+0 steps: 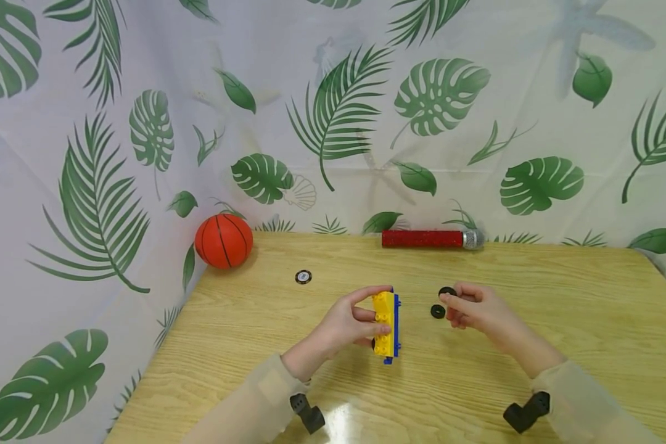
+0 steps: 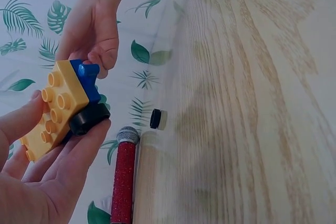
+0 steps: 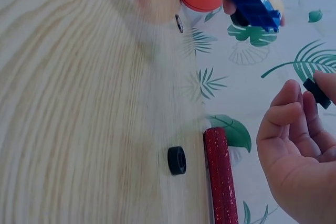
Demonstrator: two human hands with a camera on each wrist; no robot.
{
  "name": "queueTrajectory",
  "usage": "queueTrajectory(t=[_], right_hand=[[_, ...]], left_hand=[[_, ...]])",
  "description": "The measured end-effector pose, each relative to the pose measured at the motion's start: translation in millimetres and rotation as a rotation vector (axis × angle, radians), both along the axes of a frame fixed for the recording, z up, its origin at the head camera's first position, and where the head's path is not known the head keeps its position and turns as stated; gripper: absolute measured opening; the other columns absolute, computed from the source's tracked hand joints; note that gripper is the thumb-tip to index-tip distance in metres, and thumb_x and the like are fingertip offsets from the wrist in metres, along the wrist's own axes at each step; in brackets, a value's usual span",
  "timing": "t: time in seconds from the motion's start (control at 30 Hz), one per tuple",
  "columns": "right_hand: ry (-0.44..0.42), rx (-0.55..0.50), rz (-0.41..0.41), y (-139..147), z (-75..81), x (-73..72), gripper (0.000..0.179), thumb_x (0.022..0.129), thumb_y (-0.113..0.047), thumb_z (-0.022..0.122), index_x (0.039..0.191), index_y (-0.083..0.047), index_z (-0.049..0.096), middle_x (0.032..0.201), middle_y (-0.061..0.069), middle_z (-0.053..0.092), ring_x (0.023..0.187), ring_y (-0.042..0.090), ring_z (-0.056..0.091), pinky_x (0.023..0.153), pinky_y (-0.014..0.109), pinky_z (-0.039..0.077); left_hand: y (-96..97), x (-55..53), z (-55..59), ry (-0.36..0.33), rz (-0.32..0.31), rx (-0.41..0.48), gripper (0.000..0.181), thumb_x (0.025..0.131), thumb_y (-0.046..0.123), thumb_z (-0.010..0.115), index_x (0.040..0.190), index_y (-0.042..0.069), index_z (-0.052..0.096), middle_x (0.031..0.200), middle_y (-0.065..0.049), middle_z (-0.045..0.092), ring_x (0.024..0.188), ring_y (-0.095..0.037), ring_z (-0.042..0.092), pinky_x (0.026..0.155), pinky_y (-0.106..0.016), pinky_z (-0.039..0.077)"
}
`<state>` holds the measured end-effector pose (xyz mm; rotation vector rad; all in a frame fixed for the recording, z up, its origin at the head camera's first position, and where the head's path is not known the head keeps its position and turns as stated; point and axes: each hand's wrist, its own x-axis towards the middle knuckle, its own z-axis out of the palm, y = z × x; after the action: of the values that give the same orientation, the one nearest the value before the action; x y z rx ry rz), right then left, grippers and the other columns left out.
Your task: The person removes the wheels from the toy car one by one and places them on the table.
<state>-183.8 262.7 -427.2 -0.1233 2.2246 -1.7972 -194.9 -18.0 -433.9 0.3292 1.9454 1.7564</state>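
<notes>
My left hand [image 1: 333, 327] grips a toy car [image 1: 385, 320] with a yellow studded body and blue base, tipped on its side above the table. One black wheel [image 2: 89, 119] shows fitted on the car in the left wrist view, close against my fingers. Between the thumb and fingers of my right hand [image 1: 485, 311] is a loose black wheel [image 1: 447, 291], pinched a short way right of the car. A second loose wheel [image 1: 437, 311] lies on the table just under it, also visible as a black ring [image 3: 177, 160] in the right wrist view.
A red microphone [image 1: 427, 238] with a silver head lies along the back edge of the wooden table [image 1: 244, 370]. An orange basketball [image 1: 224, 241] sits at the back left corner. A black and white round chip [image 1: 303, 277] lies left of centre. A leaf-print cloth [image 1: 344, 154] hangs behind.
</notes>
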Motion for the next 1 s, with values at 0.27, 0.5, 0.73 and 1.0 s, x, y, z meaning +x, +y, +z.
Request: queueTrajectory(t=[0.27,0.5,0.73,1.0], right_hand=[[-0.031,-0.144,0.004,20.7,-8.2,-0.5,0.013,0.099,-0.017,0.061,0.089,-0.012,0.055,0.078,-0.004,0.065,0.07,0.012,0.06,0.069,0.029,0.055],[-0.06,-0.272,-0.004,35.8,-13.0,-0.7,0.009,0.097,-0.012,0.063,0.093,-0.008,0.056,0.086,-0.002,0.071,0.078,0.011,0.068,0.072,0.026,0.058],[-0.075,-0.379,-0.027,46.1,-15.5,0.7,0.01,0.098,-0.004,0.059,0.09,-0.01,0.058,0.088,-0.001,0.073,0.081,0.012,0.071,0.075,0.024,0.059],[-0.088,-0.365,-0.07,53.7,-17.3,2.1,0.009,0.099,-0.003,0.058,0.1,-0.011,0.053,0.087,0.002,0.075,0.08,0.014,0.073,0.073,0.025,0.06]], left_hand=[[-0.7,-1.3,-1.0,-0.002,-0.008,0.004,0.065,0.086,0.002,0.074,0.138,0.037,0.055,0.102,-0.01,0.076,0.085,-0.016,0.073,0.069,-0.039,0.062],[-0.8,-0.2,0.5,0.004,-0.007,0.005,0.064,0.086,0.002,0.074,0.138,0.035,0.056,0.101,-0.011,0.076,0.084,-0.016,0.073,0.069,-0.039,0.062],[-0.8,0.1,0.8,0.002,0.003,-0.004,0.064,0.086,0.002,0.074,0.137,0.035,0.057,0.101,-0.012,0.076,0.085,-0.018,0.073,0.068,-0.037,0.062],[0.2,0.8,1.7,-0.003,0.007,0.002,0.064,0.086,0.002,0.074,0.137,0.036,0.057,0.103,-0.013,0.075,0.086,-0.02,0.073,0.069,-0.039,0.062]])
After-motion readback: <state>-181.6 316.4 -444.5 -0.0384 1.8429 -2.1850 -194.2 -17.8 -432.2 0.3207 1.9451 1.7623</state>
